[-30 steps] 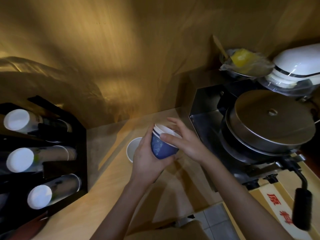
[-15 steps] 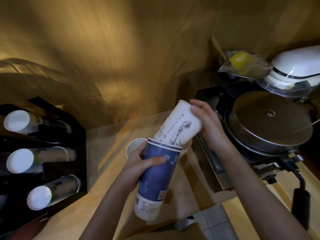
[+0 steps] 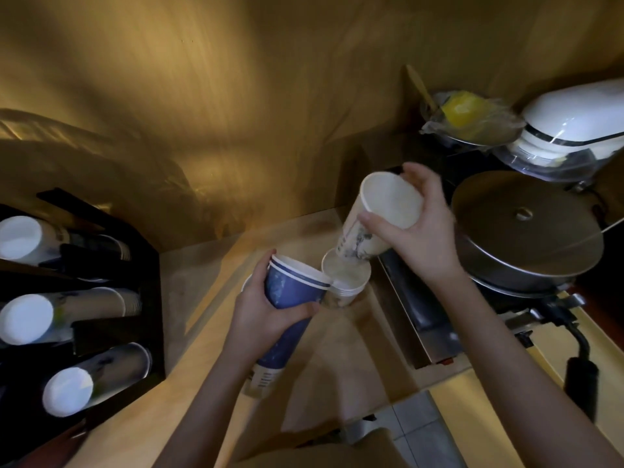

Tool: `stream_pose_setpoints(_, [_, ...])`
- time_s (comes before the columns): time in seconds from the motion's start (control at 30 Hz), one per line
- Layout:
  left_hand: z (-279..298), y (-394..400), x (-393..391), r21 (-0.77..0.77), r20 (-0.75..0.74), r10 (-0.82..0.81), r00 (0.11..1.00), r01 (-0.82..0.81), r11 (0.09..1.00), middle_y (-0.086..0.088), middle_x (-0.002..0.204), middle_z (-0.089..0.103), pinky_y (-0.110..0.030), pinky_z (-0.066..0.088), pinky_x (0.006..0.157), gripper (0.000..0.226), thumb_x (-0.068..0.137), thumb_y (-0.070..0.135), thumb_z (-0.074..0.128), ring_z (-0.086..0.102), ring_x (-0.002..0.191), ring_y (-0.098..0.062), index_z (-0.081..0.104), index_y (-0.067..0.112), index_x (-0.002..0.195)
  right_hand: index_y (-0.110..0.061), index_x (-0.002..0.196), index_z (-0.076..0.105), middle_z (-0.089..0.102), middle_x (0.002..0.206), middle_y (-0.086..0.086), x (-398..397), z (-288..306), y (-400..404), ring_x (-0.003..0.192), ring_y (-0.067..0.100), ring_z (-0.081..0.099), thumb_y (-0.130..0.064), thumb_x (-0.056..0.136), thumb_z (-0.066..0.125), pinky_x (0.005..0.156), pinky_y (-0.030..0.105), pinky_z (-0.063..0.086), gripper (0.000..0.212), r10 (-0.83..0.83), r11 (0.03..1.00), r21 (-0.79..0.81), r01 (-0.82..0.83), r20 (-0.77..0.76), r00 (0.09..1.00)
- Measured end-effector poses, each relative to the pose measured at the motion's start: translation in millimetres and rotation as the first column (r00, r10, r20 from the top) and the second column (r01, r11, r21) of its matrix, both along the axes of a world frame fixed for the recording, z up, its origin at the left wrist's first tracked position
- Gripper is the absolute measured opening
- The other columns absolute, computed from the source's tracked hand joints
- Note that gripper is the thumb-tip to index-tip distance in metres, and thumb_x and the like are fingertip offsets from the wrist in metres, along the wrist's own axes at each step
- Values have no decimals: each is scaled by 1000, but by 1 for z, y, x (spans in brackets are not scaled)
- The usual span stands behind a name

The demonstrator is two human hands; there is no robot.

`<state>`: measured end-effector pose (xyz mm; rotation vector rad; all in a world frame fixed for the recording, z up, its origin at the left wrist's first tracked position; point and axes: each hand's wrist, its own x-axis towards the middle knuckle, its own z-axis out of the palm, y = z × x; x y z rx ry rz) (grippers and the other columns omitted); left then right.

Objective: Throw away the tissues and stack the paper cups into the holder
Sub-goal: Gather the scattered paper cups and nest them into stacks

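Observation:
My left hand [image 3: 260,315] grips a tall stack of blue paper cups [image 3: 287,305], tilted with its mouth up and to the right. My right hand [image 3: 415,231] holds a white printed cup [image 3: 378,221] by its rim, its base lowered into the mouth of a short stack of white cups [image 3: 347,282] standing on the wooden counter [image 3: 337,366]. A black cup holder [image 3: 111,305] at the left carries three rows of stacked cups lying sideways. No tissues are in view.
A steel griddle machine with a round lid [image 3: 526,228] stands close to the right of the white cups, its black handle [image 3: 580,376] pointing toward me. Behind it sit a white appliance [image 3: 574,123] and a wrapped bowl [image 3: 469,119]. A wooden wall runs behind the counter.
My right hand pulled the white cup out of the blue stack, turned it mouth up and brought it down into the white stack on the counter. The blue stack stayed in my left hand.

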<state>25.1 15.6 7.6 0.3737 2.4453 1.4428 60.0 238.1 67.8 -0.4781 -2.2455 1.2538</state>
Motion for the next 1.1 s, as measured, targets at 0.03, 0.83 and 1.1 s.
stream_pose_setpoints(0.03, [0,0,-1,-10,-15,-5,1000,5,1000,7,121,51,-25,41,83,103,54,35,86,53,105,-12,29,30,139,-27,131,35,44,127,-7,-2,-9,-1,117,10,43,-48,56,78,99,35,42,88,13,1000,18,-14,60,998])
stream_pose_setpoints(0.83, [18,7,13,-42,-134,30,991,-35,999,1,125,59,-35,50,95,97,57,39,83,56,111,-14,34,20,138,-29,135,34,55,114,-15,-11,-34,-74,105,3,55,-56,65,67,90,24,46,82,553,804,-410,-431,249,795])
stream_pose_setpoints(1.1, [25,-19,8,389,362,-118,925,-35,920,3,86,76,-15,53,58,50,49,43,81,71,74,-9,67,29,95,-29,123,46,61,98,-9,-21,-19,-76,78,-5,65,-46,63,73,62,10,51,67,547,723,-564,-399,115,829])
